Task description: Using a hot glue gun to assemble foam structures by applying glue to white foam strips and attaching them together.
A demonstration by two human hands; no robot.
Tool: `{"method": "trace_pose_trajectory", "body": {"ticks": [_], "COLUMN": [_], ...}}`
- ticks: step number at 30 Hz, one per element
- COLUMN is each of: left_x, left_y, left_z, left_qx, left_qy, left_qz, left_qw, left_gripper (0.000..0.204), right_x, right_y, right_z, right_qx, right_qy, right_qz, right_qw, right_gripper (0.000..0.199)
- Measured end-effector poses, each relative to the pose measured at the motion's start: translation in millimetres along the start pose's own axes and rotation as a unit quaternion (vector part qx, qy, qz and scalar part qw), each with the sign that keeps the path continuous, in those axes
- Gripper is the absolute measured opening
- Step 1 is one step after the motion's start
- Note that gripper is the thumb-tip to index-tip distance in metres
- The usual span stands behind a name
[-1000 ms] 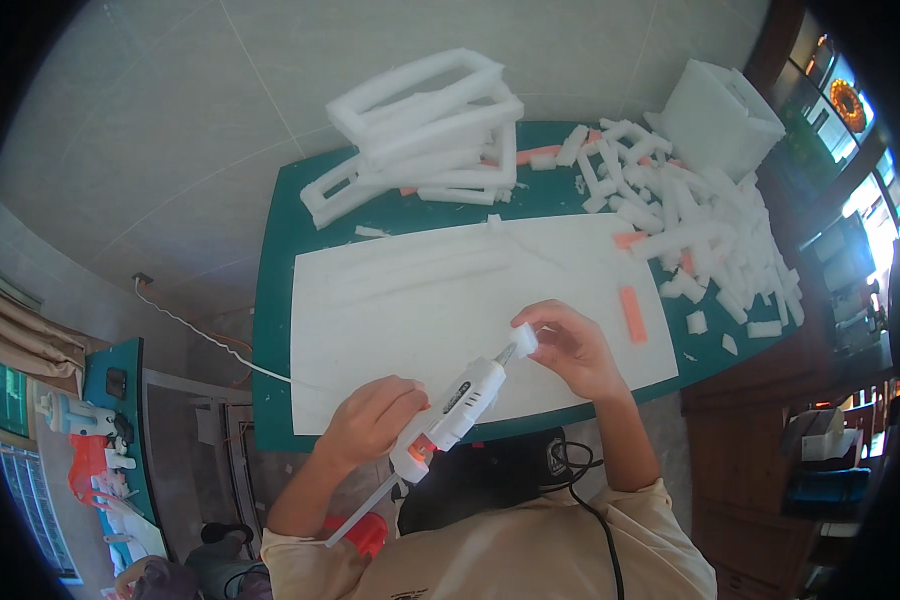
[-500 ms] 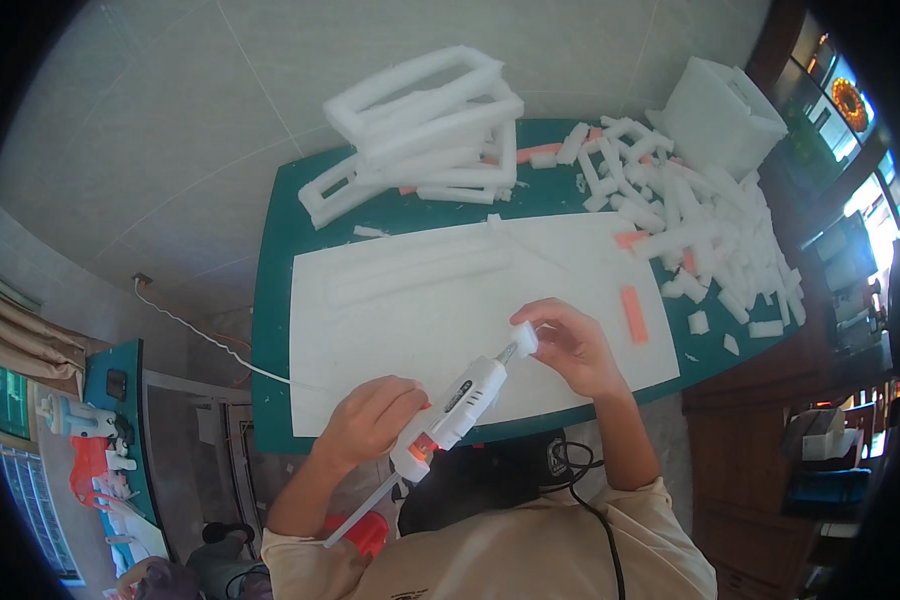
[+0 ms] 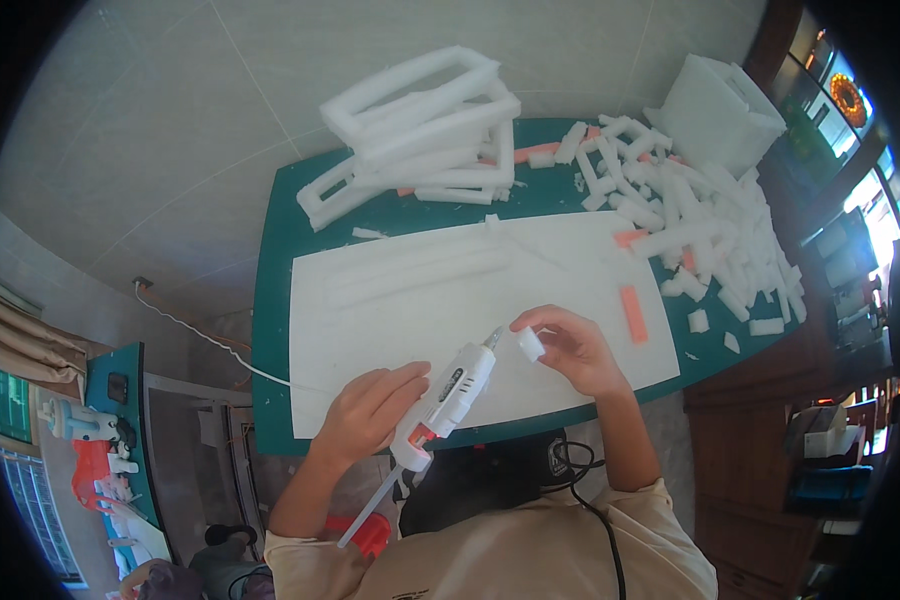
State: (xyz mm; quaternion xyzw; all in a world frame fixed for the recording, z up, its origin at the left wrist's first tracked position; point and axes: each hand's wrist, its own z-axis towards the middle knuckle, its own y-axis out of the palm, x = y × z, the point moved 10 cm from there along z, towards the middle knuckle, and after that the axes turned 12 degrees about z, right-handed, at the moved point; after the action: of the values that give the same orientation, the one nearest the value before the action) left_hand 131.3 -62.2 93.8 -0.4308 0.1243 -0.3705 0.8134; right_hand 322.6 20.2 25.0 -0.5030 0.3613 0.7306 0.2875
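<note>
My left hand (image 3: 368, 412) grips a white glue gun (image 3: 446, 398) with an orange trigger, its nozzle pointing up and to the right. My right hand (image 3: 573, 348) pinches a small white foam block (image 3: 531, 344) just right of the nozzle tip, a small gap between them. Both hands hover over a large white foam sheet (image 3: 420, 300) lying on the green table (image 3: 270, 330). A glue stick sticks out of the gun's back end toward my lap.
Stacked white foam frames (image 3: 425, 120) lie at the table's far left. A heap of several cut foam strips (image 3: 690, 220) and a foam box (image 3: 715, 110) fill the far right. An orange strip (image 3: 632, 313) rests on the sheet. A white cord (image 3: 200, 335) runs off the table's left edge.
The foam block has pulled slightly away from the glue gun's nozzle, which touched it before. Both hands remain in nearly the same place.
</note>
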Motion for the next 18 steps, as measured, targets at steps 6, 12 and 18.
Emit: {"method": "trace_pose_trajectory", "body": {"ticks": [6,12,18], "left_x": [-15,-49,-55], "left_y": [8,48,65], "left_z": [-10,-32,-36], "left_qx": [-0.017,-0.180,-0.227], "left_qy": [-0.020,-0.181,-0.184], "left_qz": [-0.011,-0.122,-0.140], "left_qw": [1.000,0.959,0.946], "left_gripper": [0.035,0.044,0.047], "right_x": [0,-1,-1], "right_y": [-2,-15,-18], "right_z": [-3,-5,-3], "right_qx": [0.005,0.035,0.046], "right_qy": [0.007,0.007,0.026], "right_qz": [0.024,0.031,0.062], "right_qw": [1.000,0.999,0.997], "right_gripper": [0.028,0.033,0.022]}}
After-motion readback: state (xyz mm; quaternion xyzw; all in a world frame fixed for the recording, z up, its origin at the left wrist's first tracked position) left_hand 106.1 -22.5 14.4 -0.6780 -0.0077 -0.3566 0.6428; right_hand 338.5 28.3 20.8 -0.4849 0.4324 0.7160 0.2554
